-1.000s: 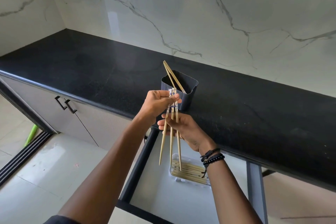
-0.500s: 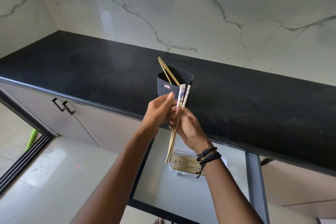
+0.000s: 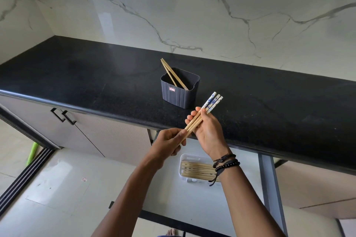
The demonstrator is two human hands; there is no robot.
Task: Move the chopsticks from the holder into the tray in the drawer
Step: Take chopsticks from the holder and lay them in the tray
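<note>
The left hand was closed in a pinch on the tips of three pale wooden chopsticks with blue-and-white tops. Their shafts were gripped in the curled right hand, above the open grey drawer. Two plain wooden chopsticks were seen leaning in the dark ribbed plastic holder, and more were seen flat in the white plastic tray.

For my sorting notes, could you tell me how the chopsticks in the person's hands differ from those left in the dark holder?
The held wooden chopsticks number three; the holder chopsticks two. The held wooden chopsticks slant between the left hand and right hand; the holder chopsticks lean in the dark grey ribbed plastic holder. Blue-and-white ends top the first, bare wood the second. Both are slim pale sticks.
</note>
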